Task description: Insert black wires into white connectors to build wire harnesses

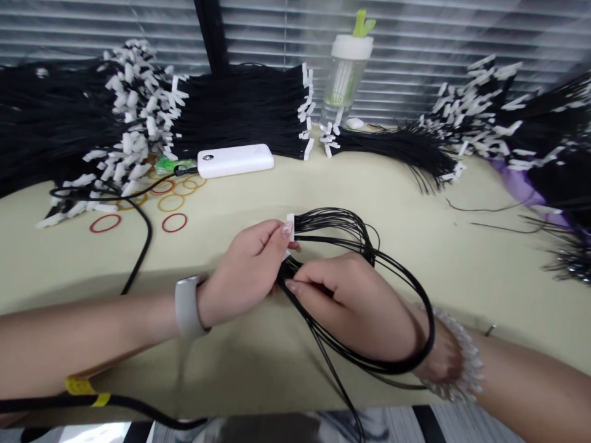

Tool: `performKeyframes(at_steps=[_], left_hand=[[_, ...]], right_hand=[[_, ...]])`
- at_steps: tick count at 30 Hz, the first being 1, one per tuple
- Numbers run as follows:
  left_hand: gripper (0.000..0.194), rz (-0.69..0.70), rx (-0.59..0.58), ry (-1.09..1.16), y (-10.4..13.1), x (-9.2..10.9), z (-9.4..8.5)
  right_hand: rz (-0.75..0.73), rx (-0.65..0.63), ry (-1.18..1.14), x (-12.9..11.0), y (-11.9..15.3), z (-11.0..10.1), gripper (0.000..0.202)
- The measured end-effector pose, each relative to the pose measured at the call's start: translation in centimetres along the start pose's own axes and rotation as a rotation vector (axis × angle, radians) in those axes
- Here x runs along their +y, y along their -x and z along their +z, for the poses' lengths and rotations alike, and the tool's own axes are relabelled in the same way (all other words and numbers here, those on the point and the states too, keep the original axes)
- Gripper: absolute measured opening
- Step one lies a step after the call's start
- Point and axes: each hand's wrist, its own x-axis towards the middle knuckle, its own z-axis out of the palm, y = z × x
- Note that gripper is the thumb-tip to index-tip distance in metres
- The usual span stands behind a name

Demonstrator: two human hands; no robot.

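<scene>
My left hand is closed, with its thumb pressed on a white connector at one end of a black wire bundle. Thin wires fan out to the right of that connector and loop round over my right wrist. A second white piece shows just below, partly hidden by my left fingers. My right hand pinches the black wires close beside my left fingertips. Loose wire ends hang down past the table's front edge.
Behind are stacks of black wires with white connectors, a white power bank, and a bottle. Red and yellow bands lie at left. A black cable crosses there. More wires lie at right.
</scene>
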Motion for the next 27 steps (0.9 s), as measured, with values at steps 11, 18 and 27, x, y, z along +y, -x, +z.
performKeyframes(at_steps=[11, 18, 27], left_hand=[[0.035, 0.022, 0.0, -0.03, 0.01, -0.26, -0.01], [0.035, -0.01, -0.029, -0.015, -0.02, -0.16, -0.01], [0.036, 0.018, -0.037, -0.007, -0.01, -0.2, 0.01]], right_hand=[[0.02, -0.037, -0.004, 0.54, -0.04, 0.03, 0.02], [-0.02, -0.028, -0.022, 0.39, -0.04, -0.11, 0.027], [0.014, 0.001, -0.011, 0.19, -0.17, 0.15, 0.014]])
